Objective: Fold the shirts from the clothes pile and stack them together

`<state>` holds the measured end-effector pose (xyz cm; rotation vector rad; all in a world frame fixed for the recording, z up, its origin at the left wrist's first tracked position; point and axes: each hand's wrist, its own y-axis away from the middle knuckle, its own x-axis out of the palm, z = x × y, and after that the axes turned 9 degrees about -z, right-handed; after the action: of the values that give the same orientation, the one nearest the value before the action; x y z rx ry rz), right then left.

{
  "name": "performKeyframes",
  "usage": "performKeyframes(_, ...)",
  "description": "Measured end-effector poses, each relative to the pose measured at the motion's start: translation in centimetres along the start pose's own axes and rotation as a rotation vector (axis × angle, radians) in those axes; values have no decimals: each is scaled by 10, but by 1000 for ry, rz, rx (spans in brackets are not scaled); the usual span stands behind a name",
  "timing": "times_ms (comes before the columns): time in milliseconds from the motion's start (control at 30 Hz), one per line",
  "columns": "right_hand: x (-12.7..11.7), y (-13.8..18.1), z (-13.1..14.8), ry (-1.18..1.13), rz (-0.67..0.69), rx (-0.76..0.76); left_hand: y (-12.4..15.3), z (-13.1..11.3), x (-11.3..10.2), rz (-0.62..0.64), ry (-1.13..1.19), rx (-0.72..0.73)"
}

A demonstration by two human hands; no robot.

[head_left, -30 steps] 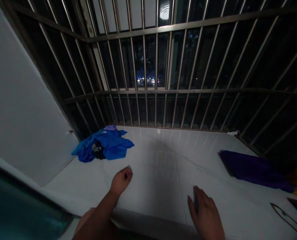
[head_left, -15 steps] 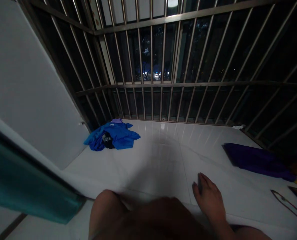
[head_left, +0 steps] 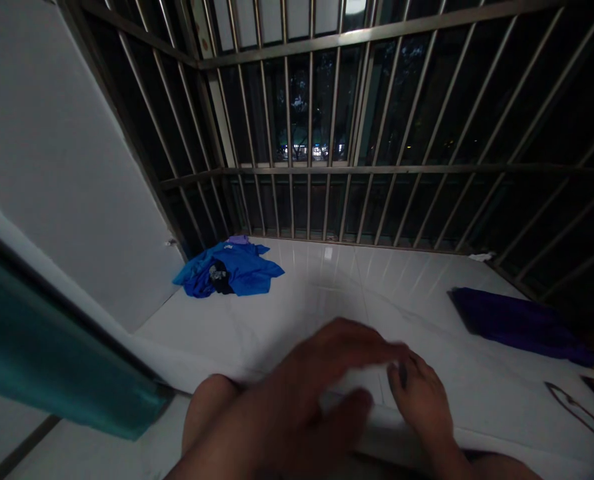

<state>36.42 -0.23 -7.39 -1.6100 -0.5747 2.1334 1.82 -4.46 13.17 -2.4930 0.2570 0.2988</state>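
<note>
1. Where the white tiled ledge (head_left: 327, 313) meets its near edge, the person's right hand (head_left: 421, 400) lies flat on the tile, palm down, with the fingers spread a little and holding nothing.
2. The left hand (head_left: 321, 380) is just beside it, raised above the near edge; it is blurred, the fingers look loosely extended and open, and I see nothing gripped in them. I cannot tell if it touches the ledge.
3. The ledge looks glossy and pale, with thin joint lines between large tiles and a faint reflection of light near its far edge.
4. A crumpled blue garment (head_left: 237, 270) lies in the far left corner of the ledge, with a small dark piece (head_left: 220, 277) on top of it and a bit of purple cloth (head_left: 237, 239) at its far side.
5. A dark purple cloth (head_left: 517, 323) lies stretched along the right edge, well apart from both hands.
6. Metal bars (head_left: 307, 167) close the far and right sides of the ledge, and a grey wall (head_left: 67, 173) closes the left side.
7. A teal curtain (head_left: 51, 360) hangs at the near left, below the ledge corner.
</note>
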Motion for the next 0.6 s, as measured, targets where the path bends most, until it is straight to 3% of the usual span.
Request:
performKeyframes(67,0,0,1,3,-4,-1,-26,39,-5,17,-275,-38)
performKeyframes(167,3,1,0,21,-31,-1,-52,120,-34,-23,-868,-347)
performKeyframes(233,5,2,-2,28,-49,-11,-55,166,-60,-77,-988,-482)
performKeyframes(300,9,3,-4,31,-60,-16,-49,197,-81,-116,-1058,-547)
performKeyframes(367,11,4,-5,32,-62,-13,-43,212,-91,-133,-1104,-595)
performKeyframes(433,12,4,-5,35,-56,-3,-40,218,-85,-118,-1128,-630)
performKeyframes(600,11,4,-5,56,-43,-15,-36,211,-26,24,-1095,-641)
